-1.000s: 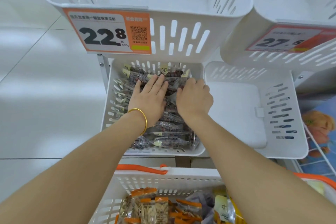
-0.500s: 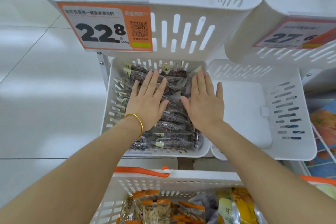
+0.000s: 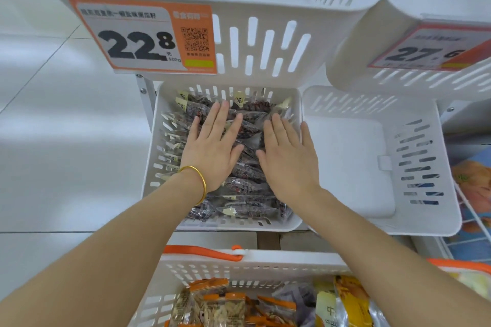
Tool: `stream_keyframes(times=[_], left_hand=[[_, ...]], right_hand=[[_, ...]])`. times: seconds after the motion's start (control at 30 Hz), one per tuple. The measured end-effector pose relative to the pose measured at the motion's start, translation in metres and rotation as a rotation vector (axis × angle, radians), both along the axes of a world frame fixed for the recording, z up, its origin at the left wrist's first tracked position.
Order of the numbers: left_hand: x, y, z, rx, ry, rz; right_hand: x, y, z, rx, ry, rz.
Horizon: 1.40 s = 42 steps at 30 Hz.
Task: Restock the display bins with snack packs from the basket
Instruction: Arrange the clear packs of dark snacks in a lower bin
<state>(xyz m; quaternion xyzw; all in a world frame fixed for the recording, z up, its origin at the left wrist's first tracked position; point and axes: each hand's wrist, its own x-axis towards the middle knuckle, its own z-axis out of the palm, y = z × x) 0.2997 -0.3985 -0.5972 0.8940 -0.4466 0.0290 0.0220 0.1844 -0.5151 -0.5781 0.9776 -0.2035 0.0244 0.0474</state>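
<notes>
A white slotted display bin [image 3: 154, 156] on the lower tier is full of clear snack packs [image 3: 247, 210] with dark contents. My left hand [image 3: 212, 151], a gold bangle on its wrist, lies flat on the packs with fingers straight and spread. My right hand [image 3: 289, 156] lies flat beside it on the bin's right side, fingers straight. Neither hand holds a pack. Below, the white basket [image 3: 239, 263] with orange handles holds orange-topped seed packs [image 3: 212, 305] and yellow packs [image 3: 348, 302].
To the right sits an empty white bin [image 3: 345, 162]. Two upper white bins overhang, one with a 22.8 price tag [image 3: 143, 37], one with a 27.6 price tag [image 3: 430, 48]. Pale tiled floor [image 3: 53, 141] lies to the left. A wire rack [image 3: 475, 225] stands at far right.
My right hand, curled on the packs a second ago, has flattened with straight fingers. Both hands have slid slightly back toward me over the packs.
</notes>
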Motion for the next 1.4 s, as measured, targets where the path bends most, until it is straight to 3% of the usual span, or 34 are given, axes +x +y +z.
stream_keyframes(times=[0.17,0.43,0.57,0.7,0.87,0.97,1.13,1.4], left_hand=[[0.001,0.001,0.0,0.005,0.009,-0.005],[-0.005,0.007,-0.004,-0.066,-0.052,-0.013],[-0.007,0.007,-0.005,0.065,-0.037,0.002],[-0.012,0.006,0.0,0.055,-0.032,0.007],[-0.014,0.005,0.007,0.192,-0.008,0.033],[-0.017,0.007,0.017,0.203,0.022,0.045],[-0.063,0.02,0.038,0.062,0.136,0.117],[-0.196,0.05,0.071,0.027,0.327,0.034]], right_hand=[[0.003,0.003,-0.006,-0.065,0.108,0.068],[-0.007,0.006,0.003,-0.044,0.041,0.051],[-0.017,-0.006,-0.004,0.069,0.089,0.047],[-0.018,-0.01,-0.001,0.03,0.108,0.079],[-0.017,-0.008,-0.006,0.054,0.187,0.123],[-0.025,-0.011,0.011,0.137,0.118,0.122],[-0.094,-0.02,0.044,0.237,0.019,0.075],[-0.227,-0.012,0.088,0.644,-0.045,-0.025]])
